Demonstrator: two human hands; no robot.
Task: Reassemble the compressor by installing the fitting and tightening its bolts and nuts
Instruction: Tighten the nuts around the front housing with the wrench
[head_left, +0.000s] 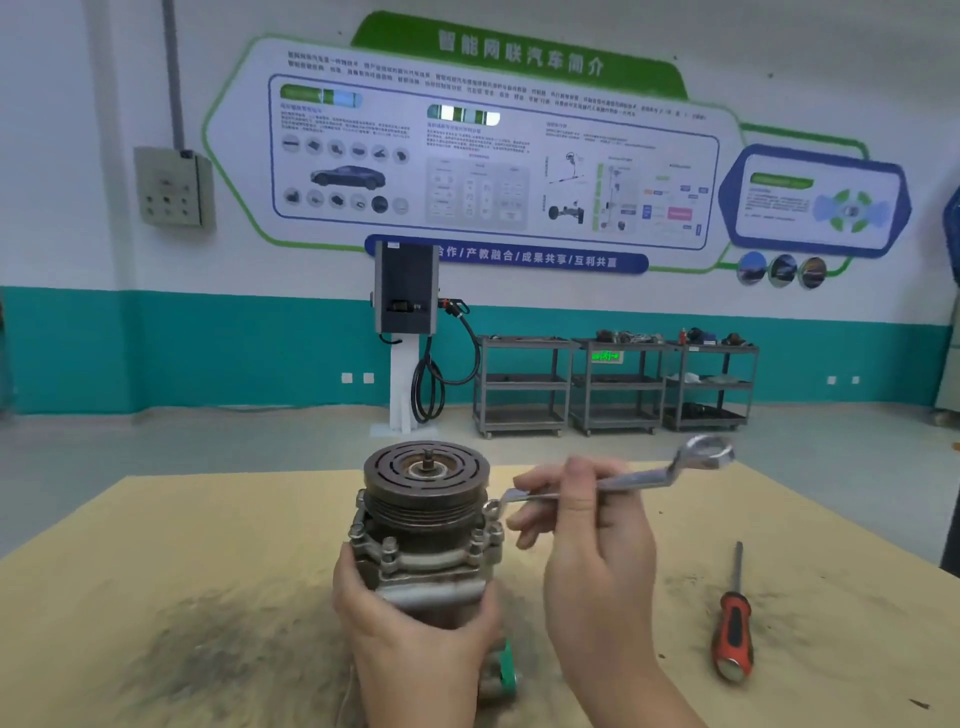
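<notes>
The compressor (423, 525) stands upright on the wooden table (208, 597), its grooved pulley facing up. Bolts and nuts ring its flange below the pulley. My left hand (410, 623) grips the lower body of the compressor from the front. My right hand (587, 545) holds a silver ring wrench (639, 478) by its shaft. The wrench's near ring end sits over a bolt at the compressor's right flange, and its far ring end points up and to the right. A green part (506, 665) shows below my left hand, mostly hidden.
A screwdriver (732, 623) with an orange and black handle lies on the table to the right. Dark grime stains the tabletop at the front left. Beyond the table stand a charging post (405, 332) and grey shelf carts (613, 384) along the wall.
</notes>
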